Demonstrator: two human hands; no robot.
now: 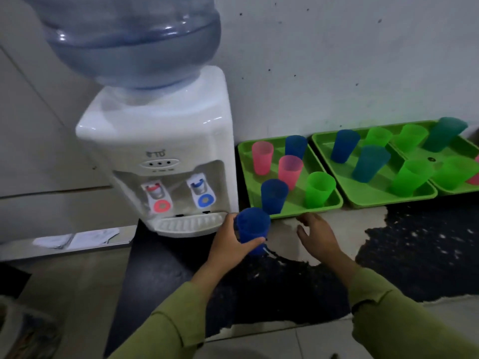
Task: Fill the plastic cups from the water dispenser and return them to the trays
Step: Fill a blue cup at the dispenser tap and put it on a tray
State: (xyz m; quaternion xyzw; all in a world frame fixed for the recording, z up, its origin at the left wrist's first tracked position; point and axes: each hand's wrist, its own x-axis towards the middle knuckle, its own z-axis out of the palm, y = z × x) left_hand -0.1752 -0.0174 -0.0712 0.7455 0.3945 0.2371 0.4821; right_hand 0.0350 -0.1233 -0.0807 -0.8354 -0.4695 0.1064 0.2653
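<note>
Gripping blue cup (252,229) in left hand (229,243) beside white dispenser (155,130), over patchy dark floor (414,255); holding right hand (317,238) loose and empty near green tray (308,210) along speckled wall (337,60).

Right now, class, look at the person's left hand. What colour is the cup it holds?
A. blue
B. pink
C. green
A: the left hand has its fingers curled round a blue cup just in front of the drip tray, while the right hand holds nothing.
</note>
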